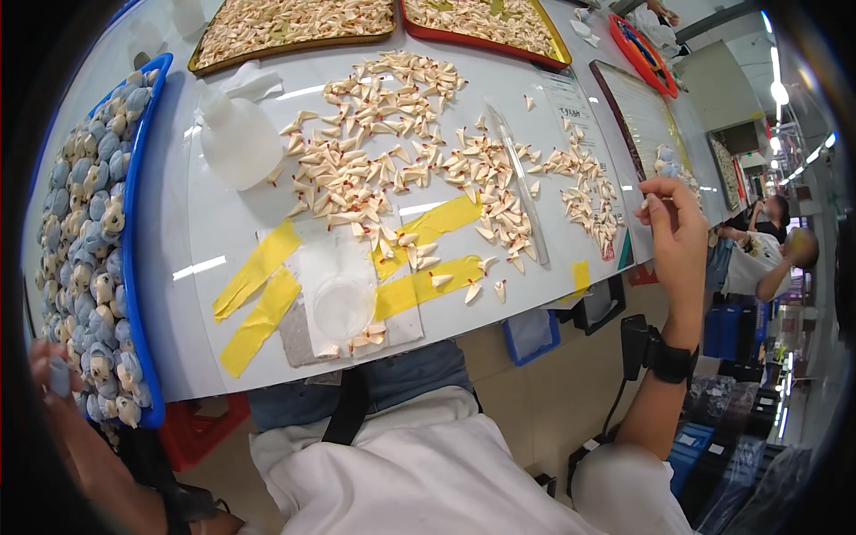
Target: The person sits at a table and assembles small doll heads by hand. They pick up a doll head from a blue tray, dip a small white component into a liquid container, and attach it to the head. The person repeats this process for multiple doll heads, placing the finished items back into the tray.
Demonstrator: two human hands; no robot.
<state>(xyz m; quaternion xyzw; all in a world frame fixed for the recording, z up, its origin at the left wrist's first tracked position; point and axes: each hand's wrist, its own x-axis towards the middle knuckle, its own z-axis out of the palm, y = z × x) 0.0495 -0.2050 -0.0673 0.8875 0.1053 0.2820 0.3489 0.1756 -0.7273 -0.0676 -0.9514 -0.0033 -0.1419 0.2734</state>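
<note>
At the far left rim, my left hand (52, 392) is closed on a small blue-grey rounded piece (59, 376). It is beside the near end of a blue tray (131, 267), heaped with small blue-and-cream figure heads (94, 259). Over the table's right side, my right hand (678, 234) is raised with its fingertips pinched on a small whitish piece (644, 204). Just beyond that hand, several blue-and-cream pieces (667, 163) lie at the edge of a shallow tray (615, 102). Many cream, pointed pieces with red tips (357, 183) are scattered across the middle of the table.
Two shallow trays (299, 45) (486, 45) of cream pieces stand at the back. A white squeeze bottle (239, 143), yellow tape strips (259, 334), a round clear dish (343, 308) and a clear rod (520, 183) are on the table (201, 366). Other people (758, 259) are at right.
</note>
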